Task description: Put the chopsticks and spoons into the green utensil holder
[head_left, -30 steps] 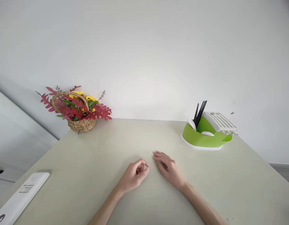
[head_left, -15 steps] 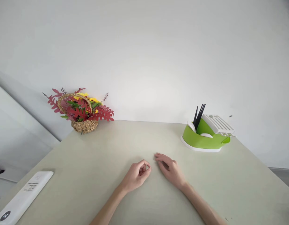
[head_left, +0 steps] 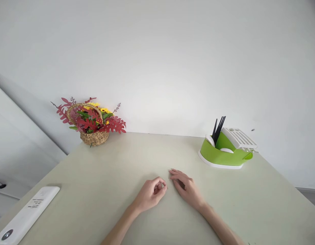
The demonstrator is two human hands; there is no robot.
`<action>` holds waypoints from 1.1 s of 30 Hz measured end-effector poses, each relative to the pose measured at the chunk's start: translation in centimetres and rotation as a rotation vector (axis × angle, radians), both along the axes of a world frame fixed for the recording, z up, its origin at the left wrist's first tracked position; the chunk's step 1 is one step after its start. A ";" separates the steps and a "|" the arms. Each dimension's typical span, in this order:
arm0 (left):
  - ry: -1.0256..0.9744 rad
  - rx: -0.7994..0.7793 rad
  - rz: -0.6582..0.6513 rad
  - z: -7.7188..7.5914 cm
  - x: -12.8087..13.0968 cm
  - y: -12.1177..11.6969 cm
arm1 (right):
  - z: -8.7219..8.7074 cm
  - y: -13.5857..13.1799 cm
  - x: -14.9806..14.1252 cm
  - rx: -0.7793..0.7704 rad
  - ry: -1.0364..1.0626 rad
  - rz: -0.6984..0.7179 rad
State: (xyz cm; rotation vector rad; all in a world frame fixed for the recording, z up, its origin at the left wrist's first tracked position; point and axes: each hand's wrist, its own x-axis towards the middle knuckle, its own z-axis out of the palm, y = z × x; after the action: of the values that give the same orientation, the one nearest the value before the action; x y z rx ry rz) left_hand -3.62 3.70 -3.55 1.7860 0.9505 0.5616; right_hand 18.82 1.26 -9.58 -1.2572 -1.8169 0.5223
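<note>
My left hand (head_left: 151,193) rests on the pale desk (head_left: 137,153) with its fingers curled in and the thumb close to the index fingertip. Nothing shows between them. A small gap away, my right hand (head_left: 186,186) lies on the same surface, its fingers stretched toward the left and holding nothing. Of the objects around, the green-and-white desk organizer (head_left: 221,154) is nearest to the right hand. It stands at the far right, with several black sticks (head_left: 218,130) upright in it.
At the back left stands a woven basket (head_left: 94,139) filled with red leaves and yellow flowers (head_left: 92,117). A long white device with a dark round emblem (head_left: 30,212) lies along the left edge. Behind the desk rises a white wall (head_left: 157,68).
The view has shifted slightly, so that most things sit a little lower and to the right. Both hands keep nearly the same pose.
</note>
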 end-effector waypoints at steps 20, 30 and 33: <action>0.054 0.041 -0.035 -0.4 0.1 0.2 | -0.2 0.0 0.1 -0.055 0.043 0.010; 0.080 0.086 -0.042 -0.3 0.2 0.2 | -0.2 0.0 0.1 -0.048 0.035 0.015; 0.076 0.084 -0.039 -0.3 0.2 0.1 | -0.1 -0.1 0.1 -0.048 0.033 0.018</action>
State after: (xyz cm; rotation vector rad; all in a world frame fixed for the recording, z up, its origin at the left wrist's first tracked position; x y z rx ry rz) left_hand -3.40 3.85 -3.83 1.9084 0.9545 0.5188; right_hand 18.91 1.20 -9.70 -1.2583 -1.7993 0.5961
